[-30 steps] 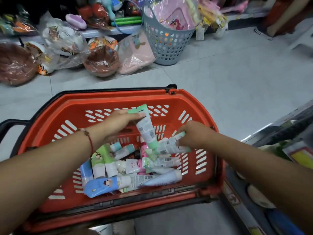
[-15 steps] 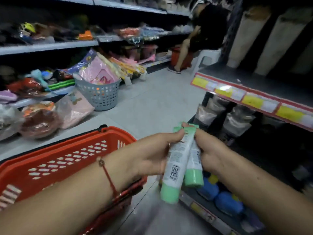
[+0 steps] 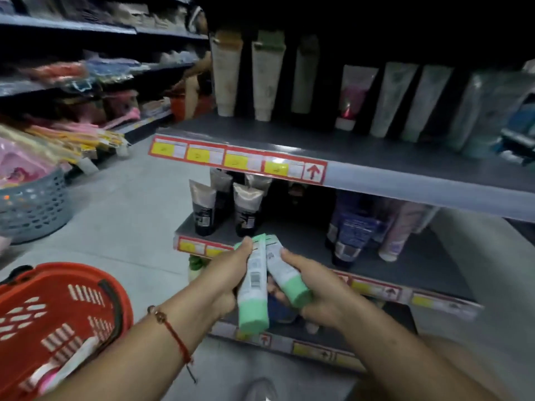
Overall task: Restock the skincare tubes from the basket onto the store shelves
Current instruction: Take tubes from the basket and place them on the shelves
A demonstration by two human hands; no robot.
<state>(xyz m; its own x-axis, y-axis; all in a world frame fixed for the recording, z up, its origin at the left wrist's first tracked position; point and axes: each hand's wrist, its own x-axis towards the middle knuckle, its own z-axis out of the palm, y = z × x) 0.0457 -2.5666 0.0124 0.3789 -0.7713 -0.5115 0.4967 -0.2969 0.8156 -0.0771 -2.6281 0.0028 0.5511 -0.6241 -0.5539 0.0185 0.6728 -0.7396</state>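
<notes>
Tubes: left grip [image 3: 228,280] clamped on one tube [image 3: 253,287], right grip [image 3: 318,287] on another [image 3: 285,274], before middle shelf [image 3: 307,241].

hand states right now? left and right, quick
Left hand: closed on a green-capped tube, barcode side showing.
Right hand: closed on a second green-capped tube.
</notes>
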